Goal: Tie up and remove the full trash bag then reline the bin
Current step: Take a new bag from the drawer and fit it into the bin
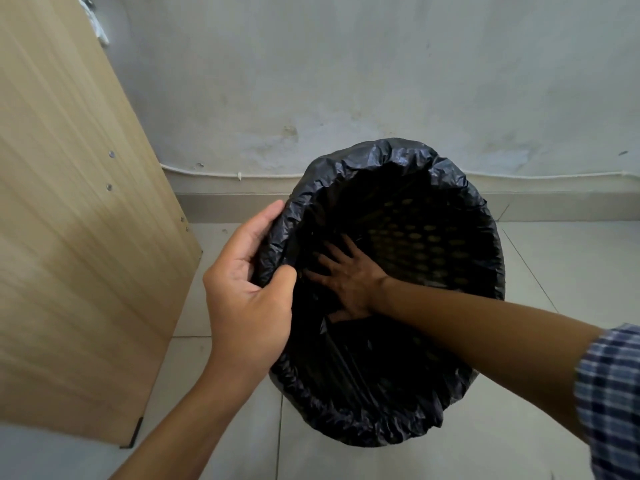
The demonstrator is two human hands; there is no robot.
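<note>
While the bin (pixel 408 233) sits on the tile floor (pixel 561 271) close to the wall (pixel 346 81), a black trash bag (pixel 363 403) lines it, w/ the bag's top edge folded out over the rim all the way round. Little holes of the bin's mesh side show thru the thin bag on the far inside. The left hand (pixel 246 285) is at the left side of the rim, fingers and thumb curled round the bunched bag edge, gripping it. The right hand (pixel 349 275) is down inside the bin, fingers spread out flat & straight, pressing on the bag's inside toward the left side; it holds nothing. The right arm comes in from the right, w/ a blue checked sleeve (pixel 609 393) pushed up near the picture's edge. A tall light wood panel (pixel 69 220) stands on the left, just beside the bin but not touching it, w/ a few small screws in its side. A thin white cable (pixel 263 174) runs along the bottom of the wall behind the bin.
</note>
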